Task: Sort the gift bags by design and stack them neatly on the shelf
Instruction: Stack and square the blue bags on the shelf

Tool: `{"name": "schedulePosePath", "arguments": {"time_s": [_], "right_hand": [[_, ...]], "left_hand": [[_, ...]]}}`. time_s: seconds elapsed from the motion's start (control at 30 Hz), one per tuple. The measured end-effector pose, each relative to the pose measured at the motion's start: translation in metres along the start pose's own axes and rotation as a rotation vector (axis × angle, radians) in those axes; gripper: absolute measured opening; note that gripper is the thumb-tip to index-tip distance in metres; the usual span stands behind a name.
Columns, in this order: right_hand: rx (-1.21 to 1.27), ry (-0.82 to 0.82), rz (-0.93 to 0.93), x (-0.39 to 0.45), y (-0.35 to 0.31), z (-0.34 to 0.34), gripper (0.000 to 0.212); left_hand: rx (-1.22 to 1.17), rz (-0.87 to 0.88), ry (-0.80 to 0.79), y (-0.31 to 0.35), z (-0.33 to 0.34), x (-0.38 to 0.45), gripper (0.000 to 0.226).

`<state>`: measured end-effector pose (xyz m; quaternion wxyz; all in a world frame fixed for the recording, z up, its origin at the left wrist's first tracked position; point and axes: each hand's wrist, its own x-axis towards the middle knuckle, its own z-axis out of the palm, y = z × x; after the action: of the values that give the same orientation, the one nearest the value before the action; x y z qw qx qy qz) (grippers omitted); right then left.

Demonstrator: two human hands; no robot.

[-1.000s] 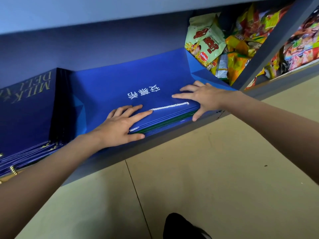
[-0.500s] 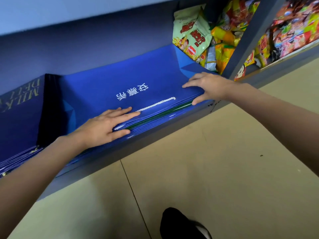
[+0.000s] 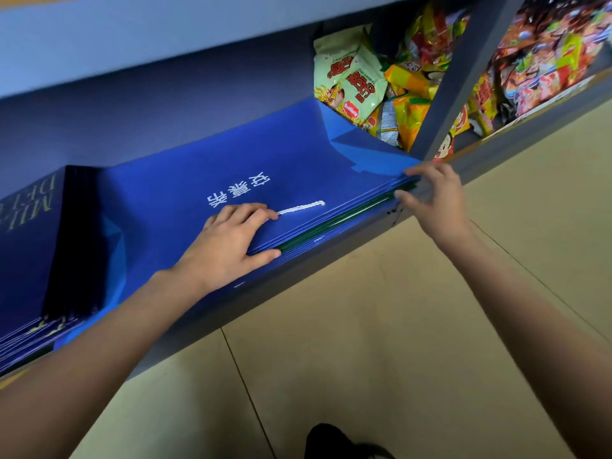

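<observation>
A stack of flat blue bags [image 3: 231, 180] lies on the shelf [image 3: 331, 250], its front edge along the shelf's lip. The left hand [image 3: 228, 243] lies flat on top of the stack near that edge, fingers straight, thumb hooked over the front of the pile, fingertips touching a white cord handle [image 3: 301, 207]. The right hand [image 3: 433, 197] pinches the stack's right front corner, fingers on top and thumb below. Left of the stack, navy bags [image 3: 26, 246] form a second pile. Right of the stack, snack packets [image 3: 357, 81] are heaped against the shelf's upright [image 3: 460, 74].
</observation>
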<state>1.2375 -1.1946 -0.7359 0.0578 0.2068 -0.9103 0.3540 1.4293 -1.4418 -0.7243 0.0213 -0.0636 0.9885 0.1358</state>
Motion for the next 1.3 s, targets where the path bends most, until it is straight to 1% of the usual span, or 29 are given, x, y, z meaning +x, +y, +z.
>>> {"name": "schedulePosePath", "arguments": {"time_s": [0.03, 0.07, 0.1, 0.17, 0.23, 0.33, 0.47, 0.57, 0.67, 0.87, 1.03, 1.17, 1.3], "right_hand": [[0.114, 0.073, 0.178, -0.007, 0.005, 0.000, 0.037], [0.231, 0.094, 0.330, -0.013, 0.008, 0.002, 0.036], [0.339, 0.077, 0.436, -0.017, 0.010, 0.005, 0.036], [0.490, 0.020, 0.517, -0.022, 0.005, 0.012, 0.036], [0.591, 0.014, 0.524, -0.023, -0.004, 0.017, 0.038], [0.697, 0.003, 0.555, -0.026, -0.013, 0.024, 0.042], [0.742, -0.038, 0.573, -0.033, -0.015, 0.032, 0.055], [0.798, -0.020, 0.567, -0.036, -0.019, 0.036, 0.068], [0.811, 0.000, 0.579, -0.036, -0.027, 0.041, 0.078], [0.723, 0.017, 0.564, -0.037, -0.031, 0.048, 0.077], [0.640, -0.042, 0.543, -0.037, -0.017, 0.043, 0.078], [0.742, 0.001, 0.578, -0.019, -0.008, 0.031, 0.081], [0.723, -0.063, 0.615, -0.013, -0.007, 0.026, 0.078]], "left_hand": [[-0.006, 0.001, 0.001, 0.002, 0.000, 0.003, 0.057], [-0.017, 0.002, 0.004, 0.007, 0.001, 0.007, 0.056], [-0.030, -0.005, 0.009, 0.011, 0.001, 0.010, 0.055], [-0.039, -0.039, 0.026, 0.020, 0.001, 0.016, 0.052], [-0.008, -0.075, 0.017, 0.026, 0.000, 0.019, 0.050], [0.038, -0.084, -0.023, 0.031, -0.002, 0.020, 0.048], [0.000, -0.088, -0.053, 0.028, -0.008, 0.020, 0.050], [-0.039, -0.105, -0.097, 0.026, -0.009, 0.022, 0.056], [-0.024, -0.105, -0.089, 0.024, -0.007, 0.023, 0.055], [-0.033, -0.070, -0.054, 0.017, -0.002, 0.020, 0.055], [0.032, -0.048, -0.056, 0.017, 0.009, 0.015, 0.058], [-0.050, -0.051, -0.038, 0.012, 0.005, 0.014, 0.059], [-0.061, -0.040, -0.055, 0.009, 0.013, 0.012, 0.061]]}}
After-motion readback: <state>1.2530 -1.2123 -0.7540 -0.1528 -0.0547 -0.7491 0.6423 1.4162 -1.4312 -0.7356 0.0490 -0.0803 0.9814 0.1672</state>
